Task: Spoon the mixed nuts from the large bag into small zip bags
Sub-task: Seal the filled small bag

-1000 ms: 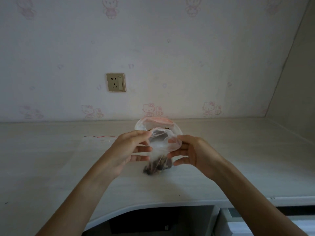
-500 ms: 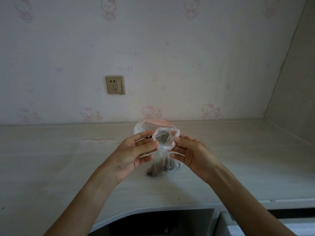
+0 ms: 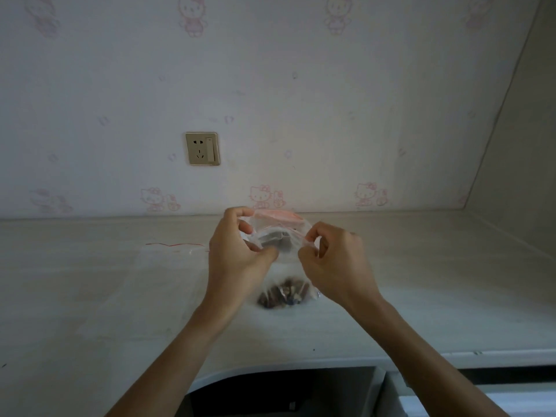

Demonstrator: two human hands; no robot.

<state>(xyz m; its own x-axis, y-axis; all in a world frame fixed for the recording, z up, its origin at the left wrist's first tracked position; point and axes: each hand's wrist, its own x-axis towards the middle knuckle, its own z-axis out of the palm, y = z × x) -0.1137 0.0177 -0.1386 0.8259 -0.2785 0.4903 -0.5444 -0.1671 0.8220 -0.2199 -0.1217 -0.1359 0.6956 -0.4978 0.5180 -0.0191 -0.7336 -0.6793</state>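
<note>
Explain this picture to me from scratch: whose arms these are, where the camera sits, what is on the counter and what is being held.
There is no machine here. The arms are a person's own, and the one picture comes from a camera worn on that person's head, looking forward and down. The left hand and the right hand each pinch one side of the mouth of a small clear zip bag, held above a pale counter. A dark clump of mixed nuts sits in the bag's bottom. Another clear bag with a red zip line lies flat on the counter to the left. Something pink shows behind the hands; I cannot tell what. A wall socket is on the papered wall.
</note>
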